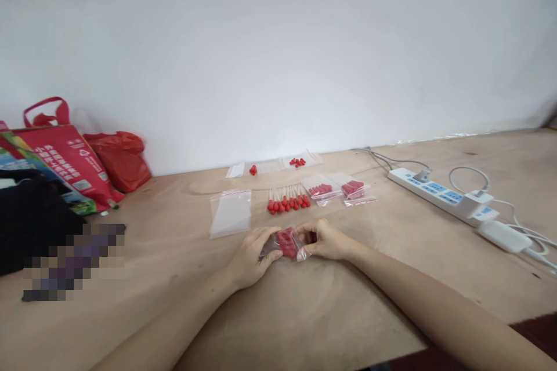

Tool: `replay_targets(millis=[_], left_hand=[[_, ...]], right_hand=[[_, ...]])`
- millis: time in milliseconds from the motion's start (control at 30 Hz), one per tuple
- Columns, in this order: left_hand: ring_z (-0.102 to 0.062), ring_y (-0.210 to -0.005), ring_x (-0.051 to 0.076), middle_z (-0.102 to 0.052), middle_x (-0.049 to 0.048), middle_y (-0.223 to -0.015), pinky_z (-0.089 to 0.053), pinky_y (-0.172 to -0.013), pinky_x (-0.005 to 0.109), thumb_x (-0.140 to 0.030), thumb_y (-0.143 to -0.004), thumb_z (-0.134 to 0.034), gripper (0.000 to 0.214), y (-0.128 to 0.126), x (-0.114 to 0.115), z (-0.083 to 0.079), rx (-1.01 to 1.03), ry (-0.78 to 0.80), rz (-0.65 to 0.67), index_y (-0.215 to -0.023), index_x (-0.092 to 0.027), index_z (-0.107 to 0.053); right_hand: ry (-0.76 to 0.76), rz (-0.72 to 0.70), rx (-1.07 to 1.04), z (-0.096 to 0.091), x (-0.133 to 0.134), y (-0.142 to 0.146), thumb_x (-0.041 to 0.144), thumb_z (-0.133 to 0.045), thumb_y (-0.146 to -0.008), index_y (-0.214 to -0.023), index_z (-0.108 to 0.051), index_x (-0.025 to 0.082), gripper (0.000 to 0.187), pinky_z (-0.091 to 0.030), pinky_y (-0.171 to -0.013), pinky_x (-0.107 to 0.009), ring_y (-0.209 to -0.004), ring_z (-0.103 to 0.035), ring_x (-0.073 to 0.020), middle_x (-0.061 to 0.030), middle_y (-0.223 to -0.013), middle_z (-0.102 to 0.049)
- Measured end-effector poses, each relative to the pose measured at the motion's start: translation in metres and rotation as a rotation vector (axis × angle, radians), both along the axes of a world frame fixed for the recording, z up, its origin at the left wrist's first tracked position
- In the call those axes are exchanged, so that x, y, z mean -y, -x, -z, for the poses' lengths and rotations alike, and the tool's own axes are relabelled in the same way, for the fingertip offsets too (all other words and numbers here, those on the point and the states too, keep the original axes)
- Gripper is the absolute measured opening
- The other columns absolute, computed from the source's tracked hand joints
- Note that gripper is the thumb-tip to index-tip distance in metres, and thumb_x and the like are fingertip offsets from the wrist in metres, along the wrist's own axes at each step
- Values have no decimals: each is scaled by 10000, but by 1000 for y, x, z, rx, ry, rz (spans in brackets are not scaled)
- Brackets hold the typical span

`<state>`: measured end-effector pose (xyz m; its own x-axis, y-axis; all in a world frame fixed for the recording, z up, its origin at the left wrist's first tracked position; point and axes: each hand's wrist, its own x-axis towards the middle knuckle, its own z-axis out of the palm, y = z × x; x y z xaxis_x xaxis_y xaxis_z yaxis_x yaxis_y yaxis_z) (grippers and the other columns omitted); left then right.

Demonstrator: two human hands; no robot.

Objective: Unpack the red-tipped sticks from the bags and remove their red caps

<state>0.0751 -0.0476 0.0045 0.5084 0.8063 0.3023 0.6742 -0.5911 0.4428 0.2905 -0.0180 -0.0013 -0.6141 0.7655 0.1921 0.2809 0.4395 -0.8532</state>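
Observation:
Between my two hands is a clear plastic bag [288, 242] with red pieces inside, held just above the wooden table. My left hand [256, 255] grips its left end between thumb and fingers. At the right end, my right hand [324, 240] pinches the plastic. Just beyond lies a row of red-tipped thin white sticks [288, 199]. Left of that row is a stack of flat zip bags [231, 213] with nothing visible in them. To its right lie two piles of filled zip bags, one pile [321, 189] beside the other pile [353, 188].
Along the wall lie more clear bags with small red pieces [298, 162]. A white power strip [439, 194] with plugs, cables and a white adapter [505, 236] occupies the right. Red shopping bags [72, 165] and a black bag [35, 226] stand at left, near a pixelated object [73, 264].

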Motion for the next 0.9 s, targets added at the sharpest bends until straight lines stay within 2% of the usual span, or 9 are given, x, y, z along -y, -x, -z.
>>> replay_targets(millis=[100, 367, 533, 667, 800, 900], left_hand=[[-536, -957, 198, -576, 70, -1044, -426, -828, 355, -293, -804, -481, 295, 0, -2, 2, 29, -9, -9, -1082, -196, -458], [-540, -928, 192, -582, 63, -1009, -427, -810, 340, -304, -809, -491, 265, 1, -1, 1, 63, 15, 12, -1050, -197, -485], [-539, -925, 184, -578, 61, -1003, -428, -808, 324, -315, -812, -492, 264, 0, 1, -2, 72, 34, 33, -1043, -188, -491], [-540, -925, 181, -579, 60, -999, -428, -809, 316, -307, -818, -483, 260, 0, 2, -4, 62, 46, 44, -1046, -184, -500], [-540, -917, 181, -578, 61, -1001, -428, -800, 315, -306, -814, -494, 261, 1, 1, -3, 52, 41, 51, -1045, -186, -500], [-535, -927, 179, -573, 60, -1013, -424, -805, 311, -294, -815, -496, 261, 2, 0, -2, 56, 39, 67, -1054, -189, -493]], right_hand=[[-6, 90, 21, -1, 3, 4, 342, -771, -467, -806, -623, 157, 414, -311, -480, -182, -532, -415, -68, 44, -639, -532], [-18, 144, 103, -4, 12, 16, 249, -700, -518, -725, -579, 158, 257, -324, -463, -166, -512, -441, -63, 55, -593, -532], [-59, 187, 189, -9, 16, 17, 216, -663, -524, -735, -557, 164, 242, -339, -473, -173, -519, -462, -71, 42, -614, -554], [-71, 154, 159, -9, 17, 16, 205, -636, -556, -722, -523, 165, 204, -329, -459, -167, -503, -441, -62, 47, -601, -532], [-48, 109, 57, -5, 16, 16, 194, -654, -548, -780, -476, 171, 293, -367, -483, -167, -532, -458, -63, 48, -654, -527], [-34, 75, 65, -4, 14, 16, 213, -666, -543, -768, -469, 171, 302, -377, -478, -172, -528, -463, -64, 46, -655, -525]])
